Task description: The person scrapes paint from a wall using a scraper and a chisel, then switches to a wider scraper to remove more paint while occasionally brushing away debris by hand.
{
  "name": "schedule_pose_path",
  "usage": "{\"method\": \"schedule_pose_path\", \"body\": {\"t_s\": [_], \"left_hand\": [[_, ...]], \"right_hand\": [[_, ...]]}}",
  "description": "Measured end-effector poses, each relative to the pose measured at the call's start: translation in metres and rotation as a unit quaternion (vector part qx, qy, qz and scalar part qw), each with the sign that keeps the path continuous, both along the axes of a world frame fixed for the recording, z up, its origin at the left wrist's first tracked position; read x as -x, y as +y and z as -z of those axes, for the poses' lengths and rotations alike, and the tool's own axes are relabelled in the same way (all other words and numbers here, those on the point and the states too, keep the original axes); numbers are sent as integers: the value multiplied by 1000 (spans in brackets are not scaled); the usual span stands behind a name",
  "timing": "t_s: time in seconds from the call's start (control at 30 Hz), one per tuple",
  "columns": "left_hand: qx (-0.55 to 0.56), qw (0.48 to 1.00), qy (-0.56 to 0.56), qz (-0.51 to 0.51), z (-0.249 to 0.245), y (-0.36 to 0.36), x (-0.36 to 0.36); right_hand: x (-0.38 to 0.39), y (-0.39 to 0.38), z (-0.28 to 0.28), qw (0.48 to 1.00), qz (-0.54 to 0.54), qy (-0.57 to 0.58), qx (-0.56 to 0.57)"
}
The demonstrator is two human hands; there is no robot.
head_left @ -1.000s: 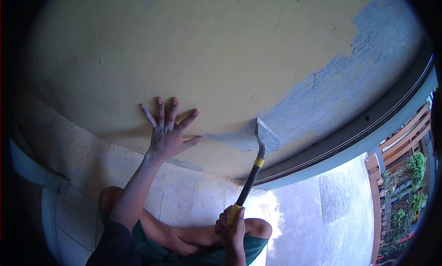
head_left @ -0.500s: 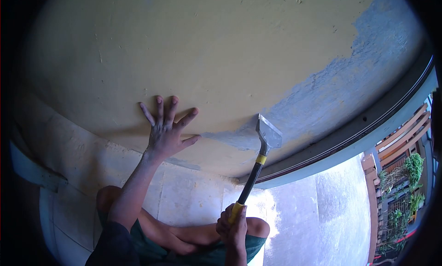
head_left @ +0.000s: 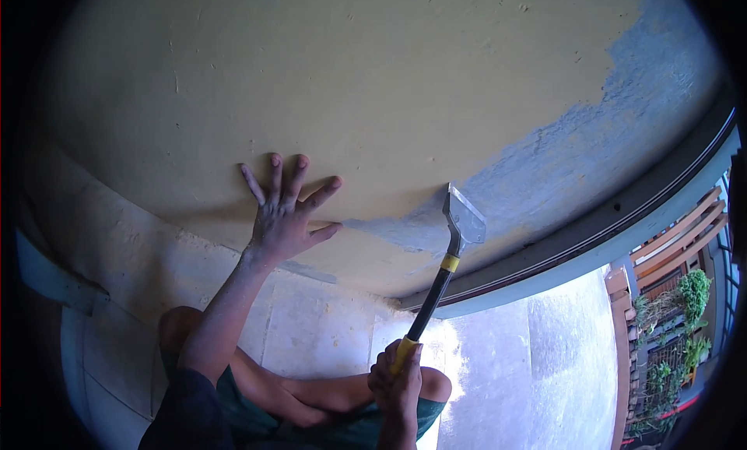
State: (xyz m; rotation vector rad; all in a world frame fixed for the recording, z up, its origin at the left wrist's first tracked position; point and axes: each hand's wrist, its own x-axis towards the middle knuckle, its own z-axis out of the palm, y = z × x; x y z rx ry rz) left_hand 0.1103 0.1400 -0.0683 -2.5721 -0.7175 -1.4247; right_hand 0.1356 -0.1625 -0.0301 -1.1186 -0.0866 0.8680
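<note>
My left hand point(head_left: 282, 216) lies against the yellowish painted wall point(head_left: 311, 76) with its fingers spread wide. In my right hand point(head_left: 395, 378) is a long-handled scraper point(head_left: 432, 298), gripped low on its yellow-and-black handle. The scraper's wide metal head point(head_left: 465, 218) is up at the wall, by the ragged border between yellow paint and a bared bluish-grey patch point(head_left: 537, 170). That patch runs from near my left hand up to the top right.
My crossed legs point(head_left: 311, 391) rest on the pale tiled floor point(head_left: 498, 372). A dark frame edge point(head_left: 591, 236) curves along the wall's right side. Outside at the right are green plants point(head_left: 692, 294) and brown wooden slats point(head_left: 681, 236).
The scraper head has shifted slightly right and up along the wall. My left hand keeps its spread pose on the wall, and the view has tilted a little.
</note>
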Motion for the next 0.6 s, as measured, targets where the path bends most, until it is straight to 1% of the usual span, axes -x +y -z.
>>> {"method": "schedule_pose_path", "body": {"t_s": [0.1, 0.23, 0.33, 0.4, 0.5, 0.6], "left_hand": [[-13, 1000, 7, 1, -7, 2, 2], [-15, 1000, 10, 7, -5, 2, 2], [-10, 1000, 13, 9, -6, 2, 2], [-12, 1000, 14, 8, -8, 3, 3], [-1, 1000, 6, 6, -3, 1, 1], [6, 1000, 2, 5, -4, 0, 0]], "right_hand": [[2, -2, 2, 1000, 0, 11, 6], [-1, -3, -5, 1000, 11, -7, 17], [0, -5, -4, 1000, -20, 10, -2], [2, -7, -4, 1000, -12, 19, 12], [1, -5, -5, 1000, -9, -2, 7], [4, -5, -7, 1000, -1, -1, 22]]}}
